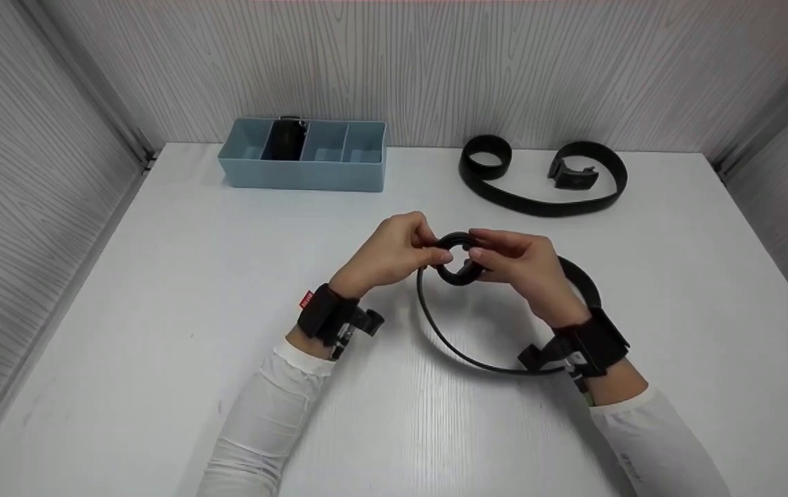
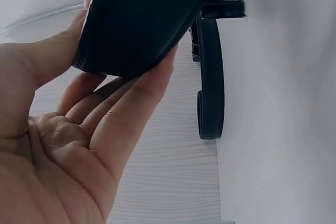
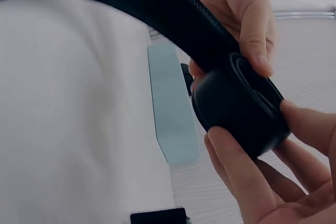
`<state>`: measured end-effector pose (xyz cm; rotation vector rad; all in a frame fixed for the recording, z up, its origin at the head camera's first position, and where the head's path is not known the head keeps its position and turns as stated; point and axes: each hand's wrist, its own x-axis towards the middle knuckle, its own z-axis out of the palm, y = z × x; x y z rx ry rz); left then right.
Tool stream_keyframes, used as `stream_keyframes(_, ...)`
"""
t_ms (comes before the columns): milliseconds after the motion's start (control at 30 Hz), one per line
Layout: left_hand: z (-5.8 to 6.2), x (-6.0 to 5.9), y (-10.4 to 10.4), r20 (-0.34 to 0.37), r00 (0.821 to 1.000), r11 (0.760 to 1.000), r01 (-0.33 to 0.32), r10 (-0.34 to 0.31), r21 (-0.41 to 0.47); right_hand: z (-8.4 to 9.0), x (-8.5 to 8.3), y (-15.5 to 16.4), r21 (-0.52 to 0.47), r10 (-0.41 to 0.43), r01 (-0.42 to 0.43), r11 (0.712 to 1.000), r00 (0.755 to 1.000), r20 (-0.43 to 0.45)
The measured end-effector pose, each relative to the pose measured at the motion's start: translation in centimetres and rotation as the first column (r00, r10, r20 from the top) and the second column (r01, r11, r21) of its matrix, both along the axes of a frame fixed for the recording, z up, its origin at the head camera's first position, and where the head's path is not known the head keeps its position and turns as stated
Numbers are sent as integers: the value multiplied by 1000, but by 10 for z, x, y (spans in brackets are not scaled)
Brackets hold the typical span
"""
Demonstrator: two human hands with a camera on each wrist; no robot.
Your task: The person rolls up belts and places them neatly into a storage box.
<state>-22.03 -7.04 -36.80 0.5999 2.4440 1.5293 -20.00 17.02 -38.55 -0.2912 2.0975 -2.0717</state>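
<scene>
Both hands meet over the middle of the white surface [image 1: 159,331], pinching one black belt [image 1: 459,259] between them. Left hand [image 1: 390,255] has fingers curled, thumb and fingertips clamped on the left edge of the belt's rolled-up coil. Right hand [image 1: 525,266] pinches the coil's right side, thumb and fingers wrapped on it. Left wrist view: left fingers [image 2: 131,114] under the coil [image 2: 142,19], thumb on the other side, so a pinch hold. Right wrist view: coil [image 3: 239,106] tight, several layers, right fingers [image 3: 231,166] under it, left hand [image 3: 241,9] fingers on top.

The unrolled rest of the belt runs out of the coil, down toward the person, loops under the right wrist and curves back up behind the right hand; this tail lies on the surface, while the coil is held just above it.

Beyond the hands, far right: second black belt [image 1: 545,203] lying loose on the surface, one end curled in a small roll, buckle [image 1: 573,176] at the other end, well apart from the hands. Beyond the left hand, far side: blue tray [image 1: 304,176] with compartments, a dark rolled item [image 1: 284,138] in its second compartment from the left. White sleeves and black wrist straps on both arms.
</scene>
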Motion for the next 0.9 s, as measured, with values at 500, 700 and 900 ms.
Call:
stream_keyframes(500,-1,0,1,-2,1000,999,-28,27,-45,2,3,-4,-3,-14,14,1000,999,34)
stream_keyframes(700,0,0,0,-16,999,999,-50,50,-11,1,4,-6,-75,-40,44,996,998,56)
stream_keyframes(900,2,1,-2,-17,1000,999,19,-19,-34,2,1,0,63,49,-50,997,999,15)
